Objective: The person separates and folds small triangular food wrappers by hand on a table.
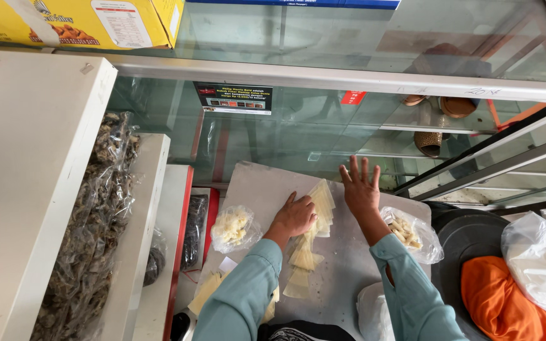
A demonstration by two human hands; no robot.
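Pale yellow dough sheets (pixel 311 237): thin, flat, square-cut, matte; laid overlapping in one slanted row on the grey board (pixel 342 278), running from near its far edge back toward the person. Exact count cannot be told; more than ten.

Board: one, flat, dull grey, scuffed, set before a glass display case (pixel 323 136) with metal frame.

Hands: two, teal sleeves. Left hand (pixel 295 216) curled, knuckles up, pressed on the row's middle; whether it pinches a sheet cannot be told. Right hand (pixel 359 186) flat, fingers spread, palm down on the board just beside the row's far end, gripping nothing. Hands apart, row between them.

Clear plastic bags: two by the board. Left bag (pixel 234 227) holds crumbly pale lumps; right bag (pixel 410 232) holds short pale sticks. Both crinkled, glossy.

Orange cloth (pixel 503 303): one, soft, folded, at right.
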